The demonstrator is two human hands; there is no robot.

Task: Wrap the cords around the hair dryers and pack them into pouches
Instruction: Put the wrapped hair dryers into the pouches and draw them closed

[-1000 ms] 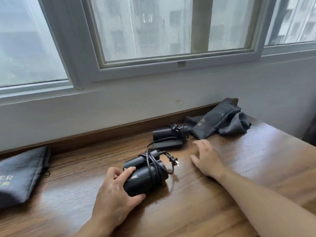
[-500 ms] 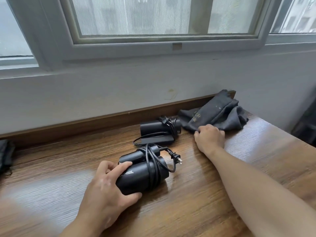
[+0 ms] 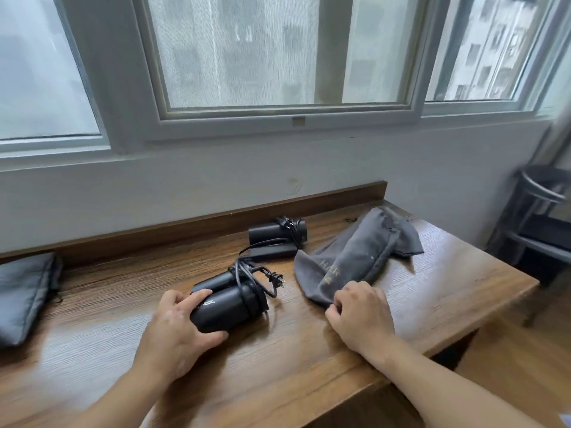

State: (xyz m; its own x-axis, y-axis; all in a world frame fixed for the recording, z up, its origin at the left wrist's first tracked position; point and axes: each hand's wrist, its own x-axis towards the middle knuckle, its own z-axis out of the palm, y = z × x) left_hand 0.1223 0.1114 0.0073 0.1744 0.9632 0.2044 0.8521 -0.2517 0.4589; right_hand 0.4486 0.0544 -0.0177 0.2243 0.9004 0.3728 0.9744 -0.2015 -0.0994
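While the left hand (image 3: pixel 176 332) is gripping the near hair dryer (image 3: pixel 228 307) around its barrel on the table (image 3: pixel 448 282), the right hand (image 3: pixel 360 313) is pinching the near edge of a grey pouch (image 3: pixel 355 261), fingers closed on the fabric. The cord (image 3: pixel 247 279) is looping around the dryer body, plug (image 3: pixel 278 280) sticking out loose to the right. A second hair dryer (image 3: pixel 276 239) is lying farther back, just left of the pouch, its cord apparently bundled on top, though detail is soft there. Another pouch (image 3: pixel 24 291) is sitting at the far left edge of view. Step in hand looks like getting the pouch ready for the near dryer. To do it well: find the mouth, which I can't locate from here, spread it wide with the right hand, tuck the plug under a loop so the wrap isn't unwinding, then slide the dryer in barrel first while pinning the cord with the left thumb. There may be more than one pouch in that heap, so separate one layer first.
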